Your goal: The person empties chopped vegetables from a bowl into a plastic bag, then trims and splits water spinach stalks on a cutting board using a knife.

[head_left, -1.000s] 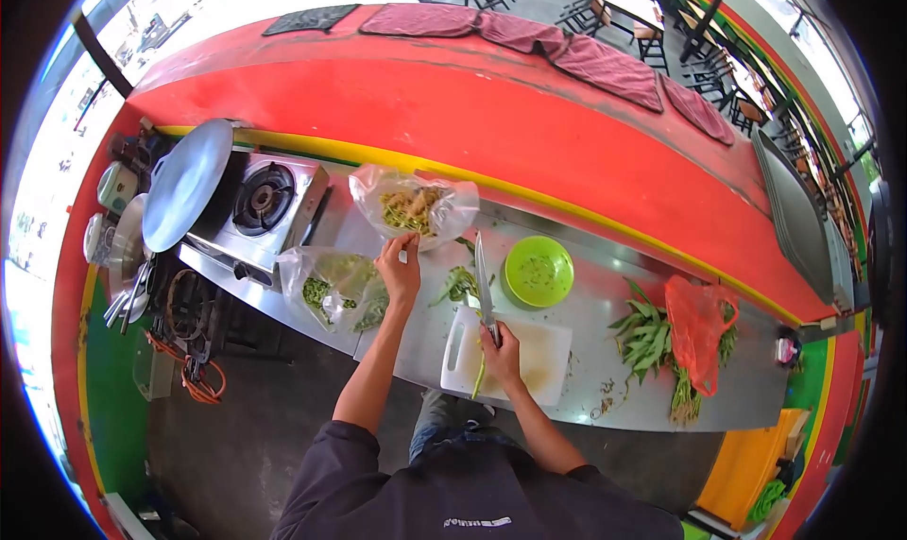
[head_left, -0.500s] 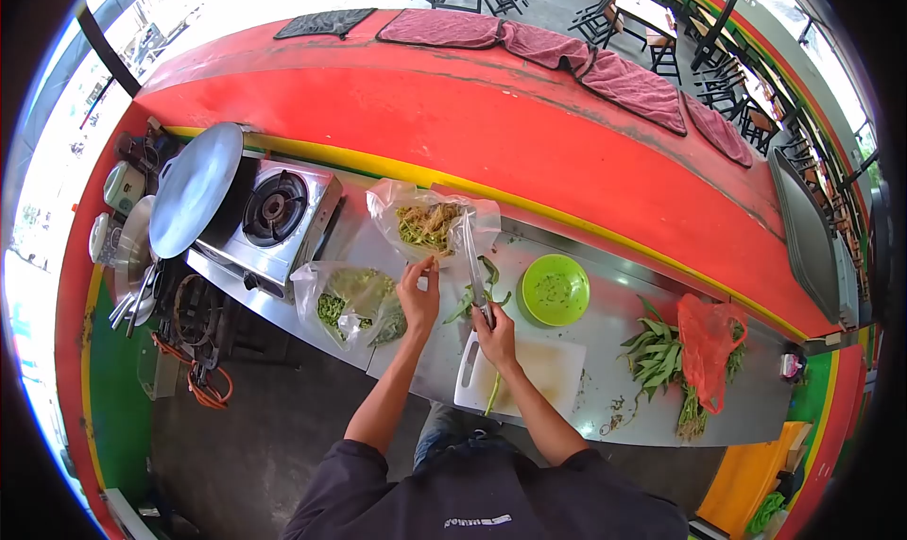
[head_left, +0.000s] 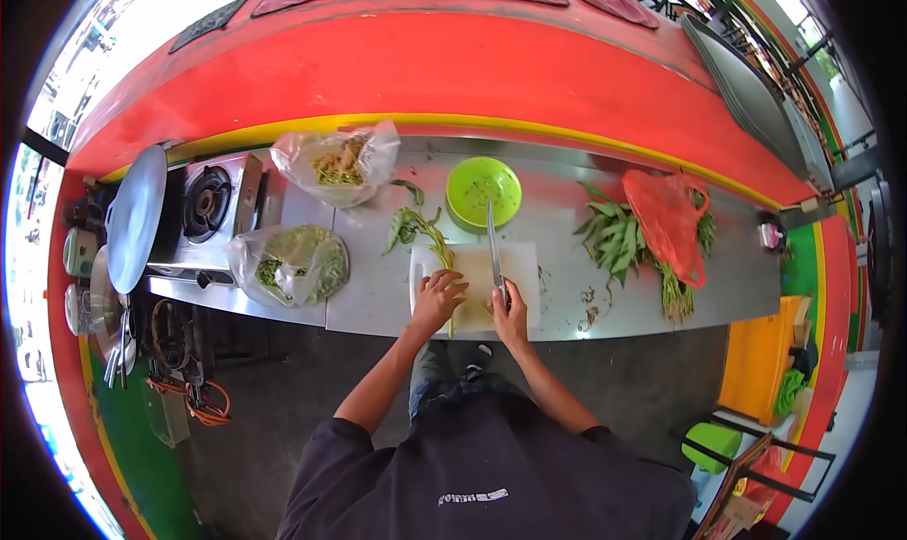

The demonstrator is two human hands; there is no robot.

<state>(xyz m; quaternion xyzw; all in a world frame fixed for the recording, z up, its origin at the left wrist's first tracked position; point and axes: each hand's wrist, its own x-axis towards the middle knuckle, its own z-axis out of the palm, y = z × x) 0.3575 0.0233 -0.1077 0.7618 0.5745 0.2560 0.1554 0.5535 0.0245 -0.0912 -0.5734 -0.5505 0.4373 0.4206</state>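
My right hand [head_left: 511, 319] grips a long kitchen knife [head_left: 495, 249] by its dark handle, the blade pointing away from me. Under my left hand [head_left: 438, 300], with the fingers curled over them, are leafy green vegetable stalks [head_left: 441, 249] on the white cutting board [head_left: 522, 274]. The leaves at their far end [head_left: 403, 226] reach past the board's upper left edge onto the steel counter. Just beyond the board stands a lime green bowl [head_left: 470, 213] with small green bits inside. The knife tip overlaps the bowl's near side in view; whether it touches cannot be told.
Left on the counter [head_left: 378, 294] are two clear plastic bags of cut greens [head_left: 337, 169] [head_left: 316, 271]. Farther left sit a gas stove [head_left: 215, 205] and a large wok [head_left: 137, 219]. At right lies a leafy bunch [head_left: 614, 233] beside a red plastic bag [head_left: 661, 221]. A red wall [head_left: 425, 68] runs behind.
My view has shifted down and right. My left hand has come from near the bags to the stalks on the board. The knife has moved away from the upper bag and now points toward the bowl.
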